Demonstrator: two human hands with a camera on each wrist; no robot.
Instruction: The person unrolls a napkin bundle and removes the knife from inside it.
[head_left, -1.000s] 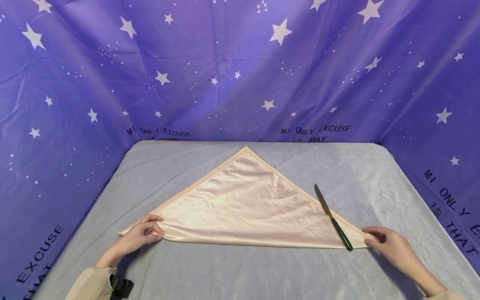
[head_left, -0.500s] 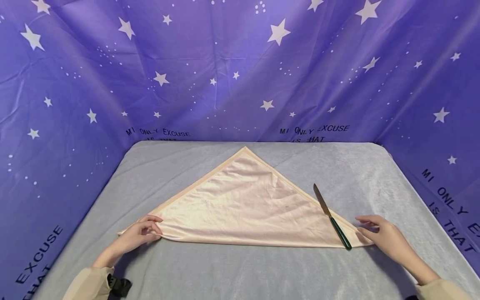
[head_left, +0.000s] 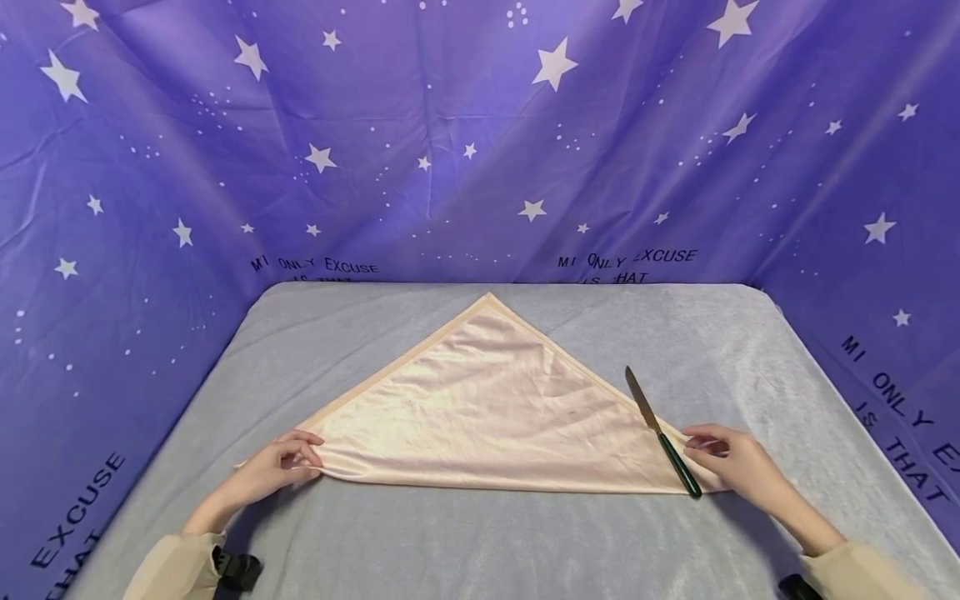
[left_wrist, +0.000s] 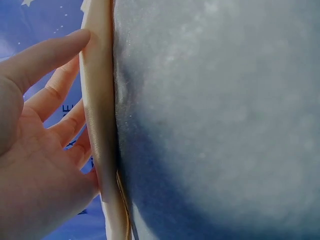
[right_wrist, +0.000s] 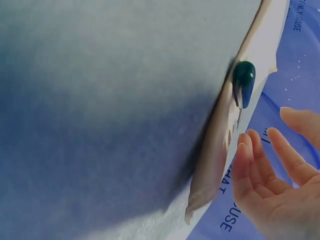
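A pale peach satin cloth, folded into a triangle, lies with its point toward the back. Across its right part lies a knife with a dark green handle, blade toward the back. My left hand rests at the cloth's left corner. In the left wrist view, its thumb lies at the cloth edge and the fingers are relaxed. Over the right corner, just right of the knife handle, is my right hand. The right wrist view shows its fingers loosely extended beside the cloth, holding nothing.
A grey fabric-covered table bears the cloth. Purple curtains printed with white stars and black lettering stand behind it and on both sides.
My right hand has moved left from the cloth's right corner to beside the knife handle. The left hand stays at the left corner; cloth and knife keep their places.
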